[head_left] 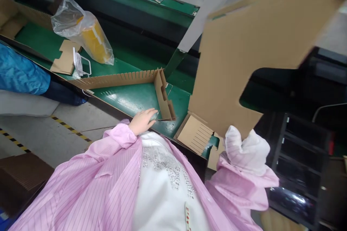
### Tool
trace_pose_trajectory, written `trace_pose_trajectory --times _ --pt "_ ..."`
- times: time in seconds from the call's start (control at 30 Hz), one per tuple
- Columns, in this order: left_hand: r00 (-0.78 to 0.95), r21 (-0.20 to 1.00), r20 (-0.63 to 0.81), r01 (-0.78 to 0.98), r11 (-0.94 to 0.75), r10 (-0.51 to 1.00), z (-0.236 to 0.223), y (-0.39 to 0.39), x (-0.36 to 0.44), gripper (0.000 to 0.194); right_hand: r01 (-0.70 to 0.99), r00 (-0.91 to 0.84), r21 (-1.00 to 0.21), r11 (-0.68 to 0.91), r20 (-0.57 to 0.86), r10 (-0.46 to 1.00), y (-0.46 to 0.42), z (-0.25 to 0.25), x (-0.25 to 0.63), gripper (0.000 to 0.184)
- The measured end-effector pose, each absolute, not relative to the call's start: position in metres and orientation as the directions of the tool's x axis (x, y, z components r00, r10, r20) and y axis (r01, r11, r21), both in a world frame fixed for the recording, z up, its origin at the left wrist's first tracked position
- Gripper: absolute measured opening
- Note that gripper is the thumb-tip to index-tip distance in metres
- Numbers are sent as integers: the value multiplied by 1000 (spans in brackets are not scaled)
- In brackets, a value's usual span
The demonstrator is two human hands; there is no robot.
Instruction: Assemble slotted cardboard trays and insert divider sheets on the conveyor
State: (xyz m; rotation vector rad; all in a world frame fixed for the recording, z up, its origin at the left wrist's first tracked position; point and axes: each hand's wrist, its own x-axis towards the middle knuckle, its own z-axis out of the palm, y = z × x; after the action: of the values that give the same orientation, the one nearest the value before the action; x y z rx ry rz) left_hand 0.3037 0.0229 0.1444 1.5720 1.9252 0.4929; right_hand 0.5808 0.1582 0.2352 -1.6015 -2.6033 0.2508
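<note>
My right hand point(246, 149), in a white glove, grips the lower edge of a large brown cardboard sheet point(227, 61). The sheet stands raised on the right, with a rounded cutout in its side. My left hand point(143, 120), bare, is at the front edge of the green bench. Its thumb and fingers are apart, close to the near end of a slotted cardboard divider frame point(162, 97). Whether the fingertips touch the frame I cannot tell. Between the frame and the sheet lies a stack of slotted cardboard strips point(195, 135).
On the green bench point(127, 99) stand a clear bag with a yellow roll point(93, 39), a small white fan point(78, 63) and flat cardboard pieces point(65, 57). A grey post point(208, 11) rises behind. Another person's blue sleeve point(24, 70) is at left; dark panels point(295, 173) stand at right.
</note>
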Motion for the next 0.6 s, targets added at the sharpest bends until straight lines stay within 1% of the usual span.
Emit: trace_pose_trajectory --times 0.07,0.17,0.3,0.37,0.47,0.6 --pt "-68 555 -259 806 206 963 142 24 309 44 854 -501 -153 497 19 865 157 235 573 49" --pt "-26 467 -307 867 174 951 140 28 315 43 794 -603 -135 592 -62 795 150 225 558 44" --pt "-1 374 -345 917 139 938 135 32 316 42 803 -595 -74 591 -140 791 141 214 541 45" --pt "10 374 -347 919 128 938 132 32 315 42 809 -586 -46 586 -143 798 138 211 535 47" --pt "28 407 -337 906 119 941 127 31 315 40 808 -586 -9 589 -109 803 135 207 525 48" --pt "27 425 -337 896 127 941 126 30 315 39 775 -632 31 632 26 774 134 200 518 52"
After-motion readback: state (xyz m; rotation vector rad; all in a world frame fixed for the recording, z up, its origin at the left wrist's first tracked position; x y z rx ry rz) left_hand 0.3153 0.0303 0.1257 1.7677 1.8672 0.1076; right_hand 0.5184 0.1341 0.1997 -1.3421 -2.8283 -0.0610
